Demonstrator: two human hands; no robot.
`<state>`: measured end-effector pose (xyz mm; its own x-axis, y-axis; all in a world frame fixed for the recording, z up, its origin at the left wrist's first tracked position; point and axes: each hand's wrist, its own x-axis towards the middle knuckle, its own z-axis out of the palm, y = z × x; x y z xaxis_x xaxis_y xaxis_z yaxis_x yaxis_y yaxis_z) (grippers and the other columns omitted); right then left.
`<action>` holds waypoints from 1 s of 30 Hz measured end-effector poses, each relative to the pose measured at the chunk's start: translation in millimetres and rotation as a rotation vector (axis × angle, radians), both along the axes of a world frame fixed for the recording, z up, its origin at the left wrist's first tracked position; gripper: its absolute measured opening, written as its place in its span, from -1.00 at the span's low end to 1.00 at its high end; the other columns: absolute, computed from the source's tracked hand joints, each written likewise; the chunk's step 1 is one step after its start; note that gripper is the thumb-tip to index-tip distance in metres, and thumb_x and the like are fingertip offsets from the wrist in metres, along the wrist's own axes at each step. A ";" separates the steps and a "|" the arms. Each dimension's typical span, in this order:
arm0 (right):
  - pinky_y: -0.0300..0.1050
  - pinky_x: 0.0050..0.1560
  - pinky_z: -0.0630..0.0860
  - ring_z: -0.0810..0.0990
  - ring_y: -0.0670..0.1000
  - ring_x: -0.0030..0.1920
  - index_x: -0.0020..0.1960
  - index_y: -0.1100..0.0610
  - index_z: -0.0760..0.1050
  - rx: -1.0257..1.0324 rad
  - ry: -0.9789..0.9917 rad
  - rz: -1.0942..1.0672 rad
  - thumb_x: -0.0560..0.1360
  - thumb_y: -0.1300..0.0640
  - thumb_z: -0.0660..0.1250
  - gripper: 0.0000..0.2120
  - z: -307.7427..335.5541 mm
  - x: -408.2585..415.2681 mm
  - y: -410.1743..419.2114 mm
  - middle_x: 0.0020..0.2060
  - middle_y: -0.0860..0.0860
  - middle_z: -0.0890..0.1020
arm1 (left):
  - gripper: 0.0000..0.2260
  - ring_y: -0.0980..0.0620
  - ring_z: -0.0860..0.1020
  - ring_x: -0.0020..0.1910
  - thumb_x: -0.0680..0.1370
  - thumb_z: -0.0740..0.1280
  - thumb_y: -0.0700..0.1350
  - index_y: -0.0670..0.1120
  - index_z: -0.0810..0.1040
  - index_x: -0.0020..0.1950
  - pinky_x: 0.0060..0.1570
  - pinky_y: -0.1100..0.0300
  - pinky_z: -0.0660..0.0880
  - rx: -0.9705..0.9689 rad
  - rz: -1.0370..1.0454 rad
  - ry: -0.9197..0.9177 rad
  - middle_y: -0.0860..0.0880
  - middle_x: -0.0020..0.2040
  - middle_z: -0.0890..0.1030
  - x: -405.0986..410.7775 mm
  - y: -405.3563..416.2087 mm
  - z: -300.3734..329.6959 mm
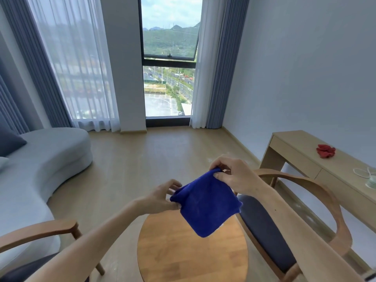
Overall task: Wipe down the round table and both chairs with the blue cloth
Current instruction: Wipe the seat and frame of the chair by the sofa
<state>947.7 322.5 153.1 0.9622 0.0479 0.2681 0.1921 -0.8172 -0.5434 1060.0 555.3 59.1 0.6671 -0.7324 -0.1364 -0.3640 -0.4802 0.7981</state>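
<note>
A folded blue cloth (205,204) hangs in the air above the round wooden table (183,255). My left hand (160,197) pinches its left corner. My right hand (234,175) pinches its upper right corner, a little higher. On the table's right stands a wooden chair (317,202) with a curved back and a dark seat. At the lower left, a second chair (40,231) shows its wooden armrest and part of its dark seat.
A grey curved sofa (40,163) with cushions fills the left side. A light wooden desk (305,151) along the right wall carries a red cloth (325,151) and a white cord (364,173). Bare wood floor (152,151) runs to the curtained window (169,58).
</note>
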 end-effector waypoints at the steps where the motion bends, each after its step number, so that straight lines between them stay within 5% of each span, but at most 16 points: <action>1: -0.26 -0.03 0.53 0.56 -0.07 -0.06 0.00 0.05 0.55 0.007 -0.008 -0.002 0.53 0.30 0.30 -0.83 -0.5 -0.9 -2.8 -0.13 -0.14 0.58 | -0.68 0.06 0.56 0.08 0.40 0.45 -0.10 0.13 0.46 0.08 0.06 0.09 0.54 -0.033 -0.003 -0.022 0.09 0.09 0.58 -0.4 -0.2 -0.6; 5: -0.24 -0.05 0.53 0.55 -0.10 -0.08 -0.01 0.03 0.50 -0.009 -0.011 -0.085 0.53 0.30 0.31 -0.83 -10.5 -4.7 -20.5 -0.15 -0.13 0.56 | -0.78 0.08 0.59 -0.14 0.44 0.37 -0.23 0.09 0.48 -0.09 -0.07 0.06 0.57 -0.052 -0.026 -0.262 0.05 -0.15 0.64 7.4 4.4 24.4; 10: -0.29 -0.11 0.49 0.54 -0.10 -0.10 0.00 0.04 0.46 -0.009 0.054 -0.163 0.55 0.29 0.27 -0.84 -38.7 -3.7 -29.8 -0.15 -0.07 0.56 | -0.82 0.13 0.55 -0.14 0.47 0.33 -0.25 0.02 0.51 -0.03 -0.17 0.26 0.54 0.024 -0.064 -0.508 0.08 -0.12 0.59 21.9 -1.9 61.7; 15: -0.31 -0.12 0.46 0.53 -0.10 -0.10 -0.04 0.03 0.47 0.012 0.063 -0.182 0.53 0.30 0.29 -0.82 -59.0 1.4 -36.8 -0.18 -0.12 0.55 | -0.81 0.16 0.53 -0.15 0.45 0.34 -0.28 0.00 0.49 -0.07 -0.22 0.37 0.45 0.092 -0.011 -0.421 0.10 -0.14 0.57 19.6 -11.9 42.1; 19: -0.28 -0.14 0.49 0.54 -0.10 -0.13 -0.03 0.04 0.48 0.026 0.132 -0.178 0.53 0.30 0.28 -0.84 -93.2 -6.9 -45.7 -0.17 -0.09 0.58 | -0.82 0.02 0.54 -0.09 0.46 0.32 -0.30 -0.02 0.48 -0.07 -0.05 0.14 0.52 0.122 0.034 -0.324 0.04 -0.11 0.58 5.8 -22.1 3.5; 26: -0.17 -0.06 0.56 0.57 -0.10 -0.09 -0.02 0.02 0.49 0.048 0.328 -0.148 0.54 0.23 0.29 -0.88 -176.9 -29.0 -52.8 -0.16 -0.10 0.60 | -0.85 0.00 0.54 -0.07 0.47 0.30 -0.27 -0.03 0.48 -0.05 -0.02 0.08 0.53 0.232 0.079 -0.178 0.01 -0.07 0.58 -26.5 -27.8 -93.1; 30: -0.33 -0.18 0.48 0.55 -0.14 -0.12 -0.06 0.00 0.49 0.051 0.402 -0.148 0.52 0.23 0.30 -0.87 -214.4 -28.1 -53.7 -0.17 -0.11 0.59 | -0.82 0.14 0.53 -0.14 0.48 0.32 -0.23 0.07 0.46 -0.10 -0.19 0.26 0.48 0.279 0.099 -0.111 0.11 -0.11 0.56 -29.7 -26.8 -136.4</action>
<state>919.6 268.7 -61.3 0.9861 -0.1019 -0.1312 -0.1604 -0.7902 -0.5915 1030.3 528.4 -77.3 0.7555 -0.6076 -0.2450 -0.3819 -0.7123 0.5889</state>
